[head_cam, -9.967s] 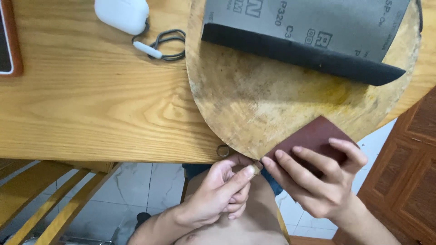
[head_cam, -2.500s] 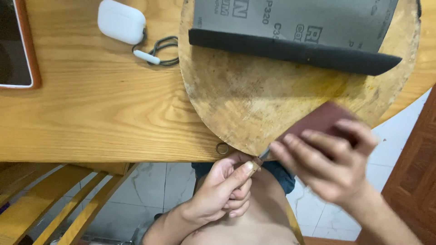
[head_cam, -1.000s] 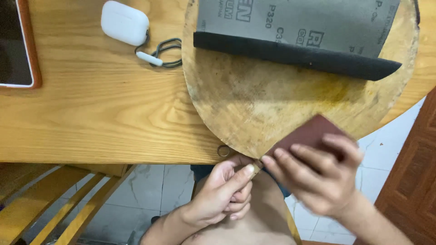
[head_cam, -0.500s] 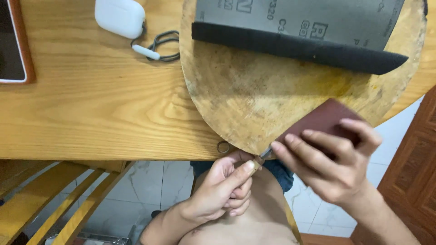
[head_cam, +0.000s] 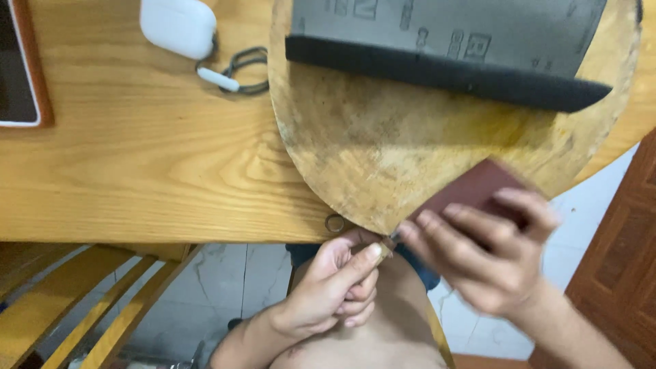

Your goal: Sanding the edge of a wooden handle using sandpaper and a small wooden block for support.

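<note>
Dark screen, brown-edged device (head_cam: 19,65), table's left edge.

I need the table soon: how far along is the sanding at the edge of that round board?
In hand: the right hand presses reddish-brown sandpaper on the round wooden board's near edge, where the left hand pinches a small piece. The folded grey sandpaper sheet lies unused. How much is done or left cannot be judged.

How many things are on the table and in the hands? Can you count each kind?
Sandpaper: 2, a grey sheet on the board and a brown piece under the right hand
Round wooden board: 1
White case: 1
Cord: 1
Tablet: 1
Metal ring: 1
Small piece pinched in the left hand: 1
Total: 8
</note>
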